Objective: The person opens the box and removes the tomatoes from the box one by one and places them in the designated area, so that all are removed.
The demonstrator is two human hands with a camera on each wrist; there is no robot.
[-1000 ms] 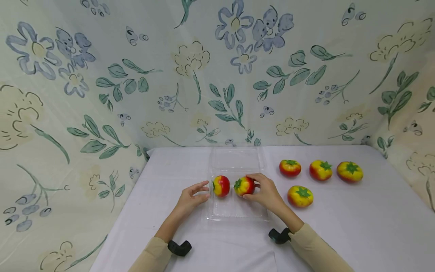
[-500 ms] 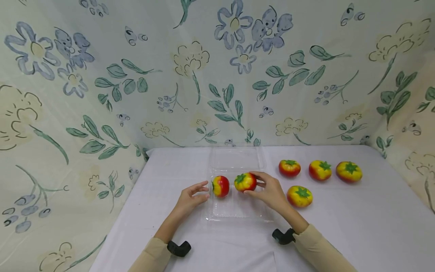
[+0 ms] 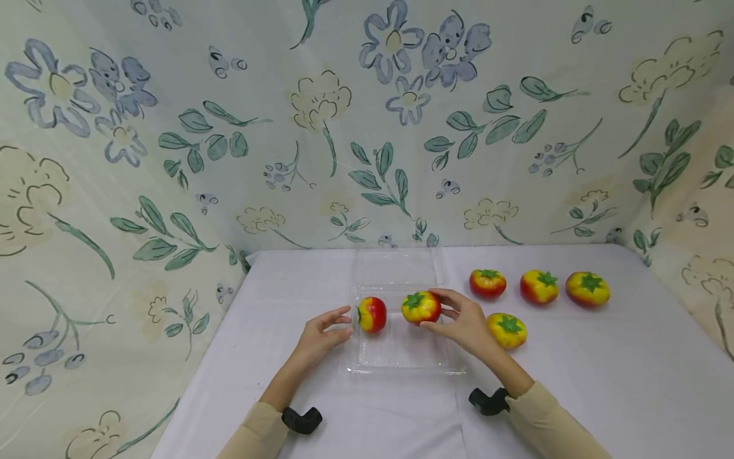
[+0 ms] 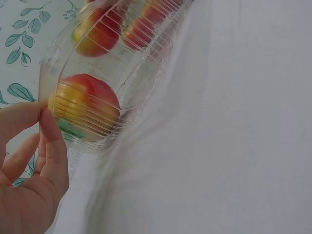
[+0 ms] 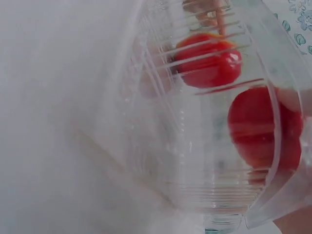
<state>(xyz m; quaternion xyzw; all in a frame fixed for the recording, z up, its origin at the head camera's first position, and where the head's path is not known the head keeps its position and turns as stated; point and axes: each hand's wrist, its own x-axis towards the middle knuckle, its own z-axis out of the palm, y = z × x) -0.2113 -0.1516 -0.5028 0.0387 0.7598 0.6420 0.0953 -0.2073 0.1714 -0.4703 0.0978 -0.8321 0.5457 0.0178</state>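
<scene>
A clear plastic clamshell box (image 3: 395,357) lies on the white cloth, its lid (image 3: 395,266) folded back toward the wall. My left hand (image 3: 321,331) pinches the box's left rim between thumb and finger, as the left wrist view shows. Just inside that rim lies one red-and-yellow toy persimmon (image 3: 373,315) on its side, green leaves turned left. With thumb and fingers my right hand (image 3: 463,322) grips a second toy persimmon (image 3: 420,307) over the right half of the box, leafy top facing up. Through the box's ribbed wall (image 5: 214,190), the right wrist view shows both red fruits.
Right of the box sit more toy persimmons: one (image 3: 507,330) close behind my right hand, and three farther back, at left (image 3: 488,285), middle (image 3: 539,288) and right (image 3: 587,290). A floral curtain (image 3: 367,127) hangs behind the white-covered table (image 3: 275,280).
My right hand has moved a little to the right with the toy persimmon, whose leafy top has turned from facing left to facing up. My left hand stays at the rim.
</scene>
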